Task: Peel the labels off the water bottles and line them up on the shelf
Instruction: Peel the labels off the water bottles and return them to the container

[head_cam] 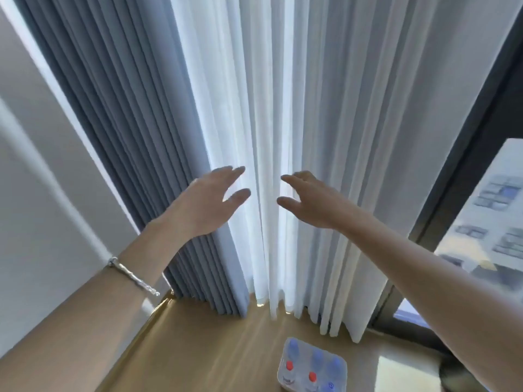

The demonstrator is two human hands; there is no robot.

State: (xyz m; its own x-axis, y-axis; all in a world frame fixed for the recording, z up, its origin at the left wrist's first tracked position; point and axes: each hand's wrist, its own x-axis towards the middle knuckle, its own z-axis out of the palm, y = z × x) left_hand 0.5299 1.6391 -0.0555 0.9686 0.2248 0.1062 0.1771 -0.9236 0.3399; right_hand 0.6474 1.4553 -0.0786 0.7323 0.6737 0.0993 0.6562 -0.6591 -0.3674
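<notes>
Up at the window, both hands are raised toward the sheer curtain [283, 137] with fingers spread and nothing in them. The left hand [208, 199] is near the edge where the grey drape [135, 137] meets the sheer; a bracelet [133, 275] circles that wrist. The right hand [308, 198] reaches beside it, thumb apart from the fingers. Low down, a wrapped pack of bottles [312, 366] stands on the wooden floor [212, 349], well apart from both hands.

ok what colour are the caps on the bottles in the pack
Red on two bottle caps; the others look blue, seen in the head view.
</notes>
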